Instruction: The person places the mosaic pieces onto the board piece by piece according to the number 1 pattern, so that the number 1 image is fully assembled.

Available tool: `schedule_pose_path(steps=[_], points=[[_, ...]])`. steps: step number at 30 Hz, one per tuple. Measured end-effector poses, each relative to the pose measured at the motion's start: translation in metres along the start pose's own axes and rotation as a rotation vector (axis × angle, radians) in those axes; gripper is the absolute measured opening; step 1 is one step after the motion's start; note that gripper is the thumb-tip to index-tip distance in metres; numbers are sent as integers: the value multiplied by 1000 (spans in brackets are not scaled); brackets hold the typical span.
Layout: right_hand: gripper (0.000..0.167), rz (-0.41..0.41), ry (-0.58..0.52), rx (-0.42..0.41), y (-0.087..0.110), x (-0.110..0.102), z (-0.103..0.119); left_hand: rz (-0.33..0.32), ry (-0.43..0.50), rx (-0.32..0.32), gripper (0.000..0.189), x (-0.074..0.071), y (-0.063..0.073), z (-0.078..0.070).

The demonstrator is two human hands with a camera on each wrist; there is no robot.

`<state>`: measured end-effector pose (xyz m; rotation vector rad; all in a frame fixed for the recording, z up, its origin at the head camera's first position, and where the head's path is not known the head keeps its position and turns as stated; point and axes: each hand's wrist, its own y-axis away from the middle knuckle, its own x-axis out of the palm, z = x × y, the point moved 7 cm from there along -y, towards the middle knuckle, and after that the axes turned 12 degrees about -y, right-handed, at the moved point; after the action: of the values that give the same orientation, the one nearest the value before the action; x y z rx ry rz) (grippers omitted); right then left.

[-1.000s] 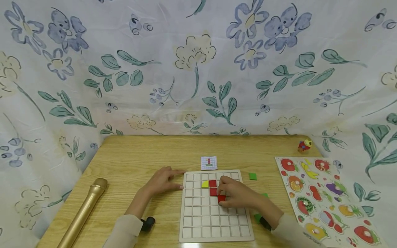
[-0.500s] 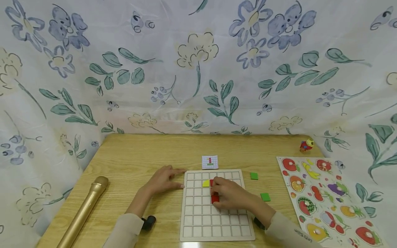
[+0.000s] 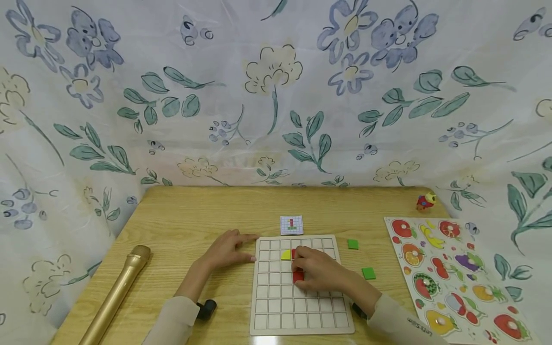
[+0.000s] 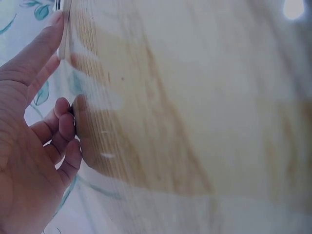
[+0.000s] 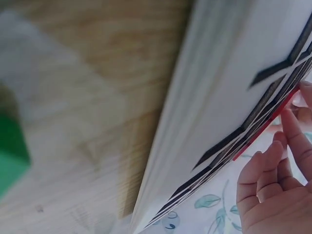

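note flat red square tile, pinched at left side of nearer, curled right hand, apart from empty, loosely spread left hand.

- Hung from nine o'clock through twelve to three with white floral cloth;
- furnished below, towards six, with a wood-grained table;
- marked at six o'clock by bright glare.

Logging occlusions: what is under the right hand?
The right hand covers part of the grid board. A red tile shows by its thumb, a red sliver beside the yellow tile. Squares beneath the palm are hidden.
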<state>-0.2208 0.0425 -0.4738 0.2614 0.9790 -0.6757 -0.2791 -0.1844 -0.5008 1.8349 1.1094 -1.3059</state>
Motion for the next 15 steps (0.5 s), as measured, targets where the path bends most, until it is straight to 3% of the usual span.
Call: schedule_pose_path(steps=[10,15], points=[[21,-8,14,8,2,-1,0,14,3,-18,66,0,0,-1],[25,-18,-43,57,7,-10,-7,15,-4,-27,65,0,0,-1]])
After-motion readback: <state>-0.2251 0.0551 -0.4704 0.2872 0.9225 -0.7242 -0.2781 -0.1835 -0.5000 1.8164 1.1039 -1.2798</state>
